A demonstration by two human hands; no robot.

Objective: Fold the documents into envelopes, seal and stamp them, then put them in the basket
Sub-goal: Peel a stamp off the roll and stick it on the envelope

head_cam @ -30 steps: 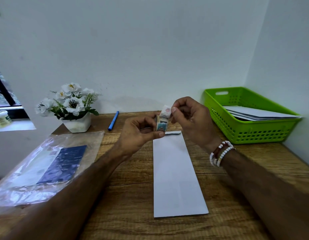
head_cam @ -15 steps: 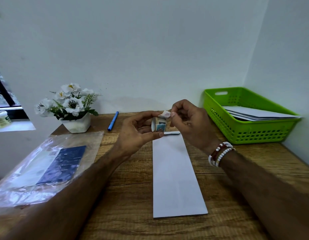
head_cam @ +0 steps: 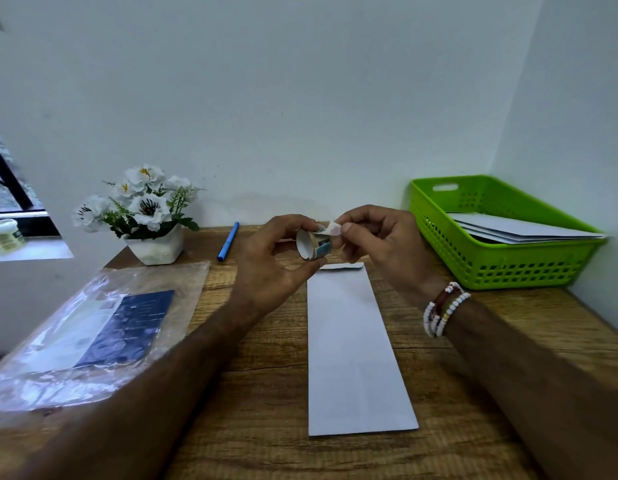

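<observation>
Left hand [head_cam: 266,268] grips small roll of printed stamps [head_cam: 314,244] above long white paper envelope [head_cam: 352,348] on wooden table [head_cam: 259,403]. Right hand [head_cam: 380,244] pinches peeled stamp end [head_cam: 332,228].

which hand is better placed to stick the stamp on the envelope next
Right, most likely. The right hand pinches the peeled stamp end and sits just above the far end of the envelope, while the left hand only grips the stamp roll.
</observation>
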